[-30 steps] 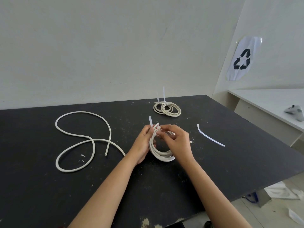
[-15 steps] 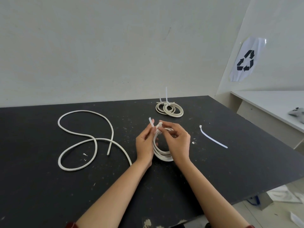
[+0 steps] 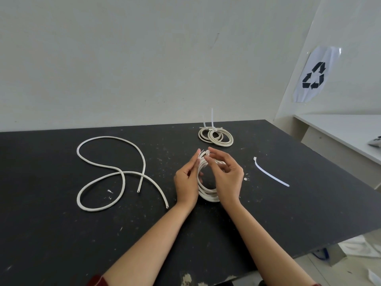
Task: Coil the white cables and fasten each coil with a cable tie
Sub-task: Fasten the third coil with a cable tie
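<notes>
White coil (image 3: 208, 194) upright | left hand (image 3: 186, 182) grips it; right hand (image 3: 226, 178) pinches cable tie (image 3: 203, 154)

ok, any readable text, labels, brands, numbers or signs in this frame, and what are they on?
No words, brands or numbers are readable anywhere.
Recycling symbol, three black chasing arrows with no lettering: on the white sheet stuck to the right wall.
Pale device on the white side table: cut off at the frame edge, any marking too small to read.
</notes>
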Demonstrator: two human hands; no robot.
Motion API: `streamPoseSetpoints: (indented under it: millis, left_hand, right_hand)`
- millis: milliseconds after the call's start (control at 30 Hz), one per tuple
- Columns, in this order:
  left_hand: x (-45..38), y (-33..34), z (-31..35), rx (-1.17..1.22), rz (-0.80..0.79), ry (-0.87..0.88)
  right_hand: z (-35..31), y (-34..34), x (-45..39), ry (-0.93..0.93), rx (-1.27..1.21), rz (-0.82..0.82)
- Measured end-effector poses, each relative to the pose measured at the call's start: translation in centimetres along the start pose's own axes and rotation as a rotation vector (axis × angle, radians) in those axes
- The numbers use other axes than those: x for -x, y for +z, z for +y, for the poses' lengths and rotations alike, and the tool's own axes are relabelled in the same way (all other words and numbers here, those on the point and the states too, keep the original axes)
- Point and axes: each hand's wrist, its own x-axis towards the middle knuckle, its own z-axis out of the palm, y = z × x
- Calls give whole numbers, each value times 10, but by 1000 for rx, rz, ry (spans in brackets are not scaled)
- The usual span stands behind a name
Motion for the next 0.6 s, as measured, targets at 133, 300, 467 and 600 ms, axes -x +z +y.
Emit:
streamPoseSetpoints:
  millis: [133, 300, 467, 600]
  left_hand:
    - [-2, -1, -5, -29, -27, 0]
    - [-4, -3, -8, -102, -56, 17]
    - [-4, -3, -8, -116, -56, 26]
    - [-4, -3, -8, -93, -54, 11]
  right_hand:
    - [0, 0, 0, 8, -14, 10]
    - [2, 0, 0, 22, -36, 19]
    - [3, 1, 0, 17, -33, 6]
    - [4, 1, -2, -1, 20, -26]
